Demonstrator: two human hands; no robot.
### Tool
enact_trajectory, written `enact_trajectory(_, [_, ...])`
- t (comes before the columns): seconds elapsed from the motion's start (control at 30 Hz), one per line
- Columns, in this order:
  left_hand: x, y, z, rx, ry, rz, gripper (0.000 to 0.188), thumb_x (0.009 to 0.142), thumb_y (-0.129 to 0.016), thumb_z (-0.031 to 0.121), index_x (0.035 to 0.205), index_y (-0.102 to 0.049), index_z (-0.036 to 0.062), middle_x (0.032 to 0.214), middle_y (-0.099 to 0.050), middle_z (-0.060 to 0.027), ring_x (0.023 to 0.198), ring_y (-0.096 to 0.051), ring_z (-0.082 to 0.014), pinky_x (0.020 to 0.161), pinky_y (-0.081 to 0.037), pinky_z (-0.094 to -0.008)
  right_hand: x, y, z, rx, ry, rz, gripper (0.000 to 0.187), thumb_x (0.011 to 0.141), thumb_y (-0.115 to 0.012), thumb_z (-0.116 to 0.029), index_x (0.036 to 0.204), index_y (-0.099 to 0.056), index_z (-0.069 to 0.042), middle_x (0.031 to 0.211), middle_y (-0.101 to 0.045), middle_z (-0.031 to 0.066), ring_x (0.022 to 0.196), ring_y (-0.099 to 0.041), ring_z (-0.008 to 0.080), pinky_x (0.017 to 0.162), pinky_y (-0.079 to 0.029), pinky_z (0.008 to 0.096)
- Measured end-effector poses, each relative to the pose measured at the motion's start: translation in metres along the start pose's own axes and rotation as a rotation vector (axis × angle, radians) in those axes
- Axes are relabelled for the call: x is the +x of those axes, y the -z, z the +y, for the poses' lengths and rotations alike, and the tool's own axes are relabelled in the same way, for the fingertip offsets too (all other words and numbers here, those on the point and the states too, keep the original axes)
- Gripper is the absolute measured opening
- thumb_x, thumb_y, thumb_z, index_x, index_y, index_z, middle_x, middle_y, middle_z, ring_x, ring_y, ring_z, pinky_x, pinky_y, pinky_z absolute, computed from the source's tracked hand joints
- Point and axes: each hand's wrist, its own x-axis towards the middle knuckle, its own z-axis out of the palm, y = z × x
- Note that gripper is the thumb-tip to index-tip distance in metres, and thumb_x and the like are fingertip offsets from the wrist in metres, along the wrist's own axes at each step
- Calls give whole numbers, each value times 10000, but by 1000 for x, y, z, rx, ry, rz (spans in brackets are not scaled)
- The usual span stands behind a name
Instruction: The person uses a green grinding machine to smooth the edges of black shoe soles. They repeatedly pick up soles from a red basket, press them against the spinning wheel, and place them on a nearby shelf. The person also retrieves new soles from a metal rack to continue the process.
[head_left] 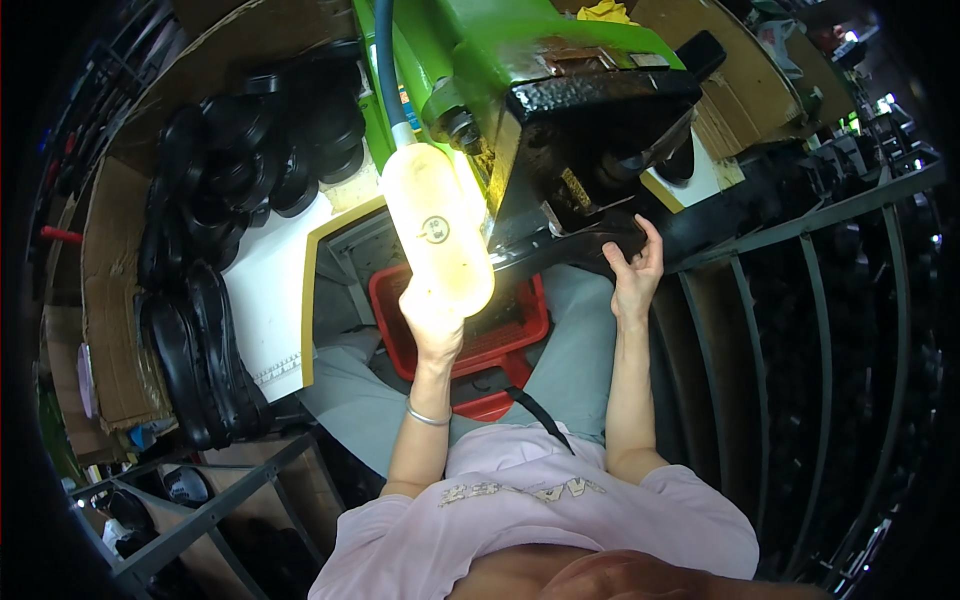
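Just below the black head (600, 100) of a green machine (540, 38) lies a long, dark, glossy piece (572, 247), probably a shoe; its outline blends into the shadow. My right hand (637, 275) is at its right end, thumb and forefinger on either side of it. A glowing oval lamp (432, 215) on a blue-grey hose hangs in front of my left hand (432, 325). The lamp and its glare hide the fingers of that hand, so what it holds does not show. A metal bangle is on the left wrist.
Black shoes (185, 360) crowd a white worktop (275, 290) with a yellow edge at left, beside a cardboard box (115, 300). A red plastic basket (395, 335) is between my knees. Metal racks (820, 300) stand at right; another cardboard box (750, 90) is behind.
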Motion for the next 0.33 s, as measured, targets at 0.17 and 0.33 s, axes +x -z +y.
enact_trajectory(0.17, [-5, 2, 27, -199, 2, 17, 248, 824, -656, -15, 1060, -579, -29, 1013, -614, -77, 930, -592, -137, 820, -478, -259, -6, -18, -3, 22, -8, -109, 649, 707, -773, 74, 1281, -498, -56, 1124, -569, 79, 1004, -569, 160, 892, -486, 288])
enact_trajectory(0.33, [-7, 17, 47, -165, 63, -12, 262, 859, -668, 47, 1087, -559, -23, 1017, -592, -73, 997, -563, -130, 937, -430, -268, -15, -26, 16, 192, -54, -190, 700, 726, -751, 80, 1336, -439, -64, 1129, -574, 81, 1020, -574, 170, 910, -477, 299])
